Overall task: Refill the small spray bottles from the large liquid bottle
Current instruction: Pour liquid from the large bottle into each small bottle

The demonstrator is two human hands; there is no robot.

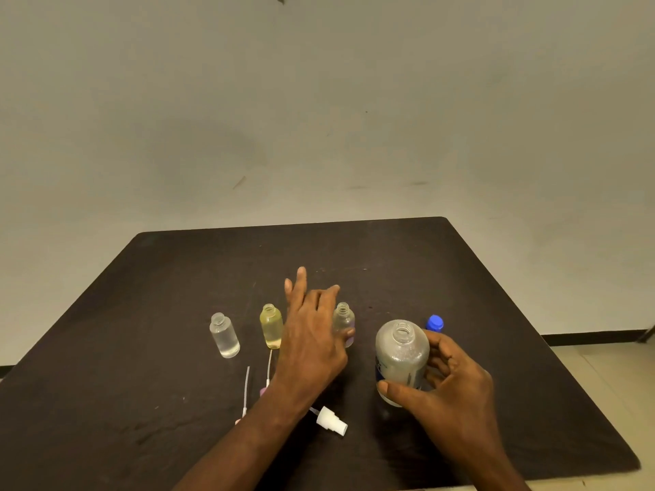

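Observation:
Three small uncapped bottles stand in a row on the dark table [496,278]: a clear one [224,336] at the left, a yellowish one [271,327] in the middle and a clear one [343,322] at the right. My left hand [312,334] hovers with fingers spread, its thumb side touching or just in front of the right small bottle. My right hand [450,380] grips the large clear bottle [401,359], which stands open and upright. Its blue cap [435,322] lies behind it.
A white spray head [331,421] lies near my left forearm. Two more spray heads with thin dip tubes [247,388] lie in front of the small bottles, partly hidden by my arm. A pale wall rises behind the table.

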